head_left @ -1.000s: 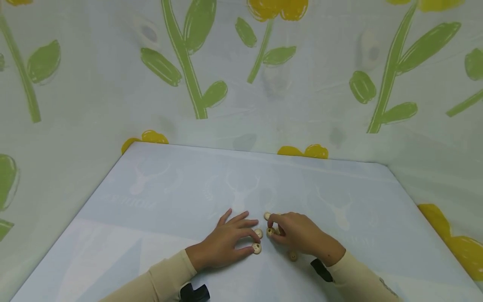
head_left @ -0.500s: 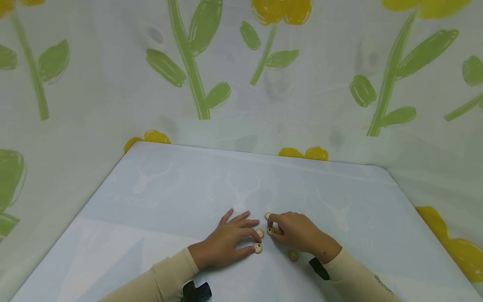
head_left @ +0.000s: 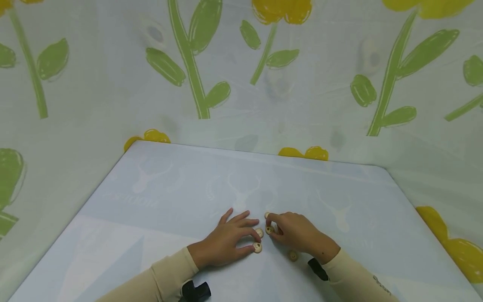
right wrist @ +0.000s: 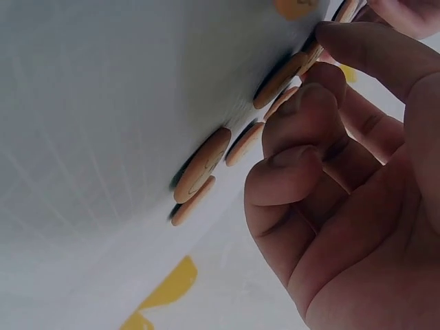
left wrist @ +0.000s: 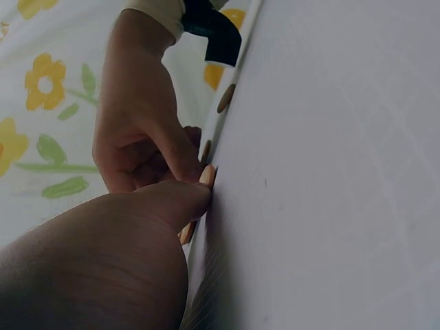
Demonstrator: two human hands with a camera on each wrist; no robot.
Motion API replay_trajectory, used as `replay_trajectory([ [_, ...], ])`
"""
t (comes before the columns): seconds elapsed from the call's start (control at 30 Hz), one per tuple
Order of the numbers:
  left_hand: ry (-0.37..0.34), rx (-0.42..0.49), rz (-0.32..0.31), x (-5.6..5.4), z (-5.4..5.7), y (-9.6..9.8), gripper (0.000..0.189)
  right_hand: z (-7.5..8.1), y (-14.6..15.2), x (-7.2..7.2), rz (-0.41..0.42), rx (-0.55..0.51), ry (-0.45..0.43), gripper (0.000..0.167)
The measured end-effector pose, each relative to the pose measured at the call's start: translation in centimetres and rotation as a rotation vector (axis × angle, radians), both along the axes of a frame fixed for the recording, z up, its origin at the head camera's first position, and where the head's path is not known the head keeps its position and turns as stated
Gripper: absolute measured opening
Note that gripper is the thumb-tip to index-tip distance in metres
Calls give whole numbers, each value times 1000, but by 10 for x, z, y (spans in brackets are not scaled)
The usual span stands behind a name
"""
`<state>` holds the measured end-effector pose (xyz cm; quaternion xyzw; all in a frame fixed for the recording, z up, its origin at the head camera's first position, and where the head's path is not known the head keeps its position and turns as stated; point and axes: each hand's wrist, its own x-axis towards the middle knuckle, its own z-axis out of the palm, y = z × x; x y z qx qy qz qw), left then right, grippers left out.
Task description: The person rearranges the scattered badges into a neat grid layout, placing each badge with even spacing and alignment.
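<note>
Small round wooden discs with dark markings lie on the table between the two hands. My left hand (head_left: pixel 226 243) rests on the table, its thumb and index finger pinching one wooden disc (head_left: pixel 257 247) by the edge; the other fingers are spread. Just beyond that lies another disc (head_left: pixel 259 233), close to the left index finger. My right hand (head_left: pixel 299 234) pinches a marked disc (head_left: pixel 269 230) between thumb and index finger, its remaining fingers curled under. In the left wrist view the left thumb presses the rim of a disc (left wrist: pixel 207 175), with the right hand (left wrist: pixel 141 110) opposite.
A loose disc (head_left: pixel 293 255) lies below the right hand. Past the right fingertips is a partly covered disc (head_left: pixel 267 215). Several discs, such as this one (right wrist: pixel 203 165), show beside the right fingers. The pale table (head_left: pixel 181 176) meets a flower-printed curtain (head_left: pixel 320 84).
My right hand has shifted very slightly left with its disc, closer to the discs by the left hand. The left hand stays in place. The head view has tilted a little.
</note>
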<state>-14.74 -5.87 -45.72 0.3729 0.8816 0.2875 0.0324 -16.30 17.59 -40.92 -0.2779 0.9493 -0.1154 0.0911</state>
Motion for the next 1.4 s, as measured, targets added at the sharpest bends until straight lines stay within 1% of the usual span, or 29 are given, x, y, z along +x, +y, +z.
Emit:
replay_trajectory([
  [0.17, -14, -8, -3, 0, -2, -1, 16, 1, -1, 1, -6, 13, -14, 18],
  [0.33, 7, -2, -17, -1, -2, -1, 16, 4, 0, 7, -87, 24, -29, 19],
  [0.4, 12, 2, -15, -1, -2, -1, 16, 6, 1, 12, -106, 15, -23, 17],
  [0.6, 25, -9, -12, -3, -5, 0, 16, 8, 10, 26, -75, -14, 40, 16],
  [0.7, 30, -8, -12, -3, -4, 1, 16, 10, 13, 32, -74, -21, 55, 18],
  [0.9, 14, -8, -7, -3, -2, 1, 16, 13, 21, 39, -86, -53, 69, 20],
  [1.07, 25, -6, -5, -4, -2, 2, 16, 18, 29, 44, -78, -76, 91, 20],
  [1.17, 16, -6, -2, -4, -2, 2, 16, 20, 34, 45, -88, -87, 52, 20],
  [1.27, -3, -13, 4, -3, -3, 2, 15, 20, 39, 45, -112, -95, -33, 17],
  [1.4, 1, -26, 14, -3, -2, 1, 16, 19, 47, 42, -115, -121, -121, 15],
])
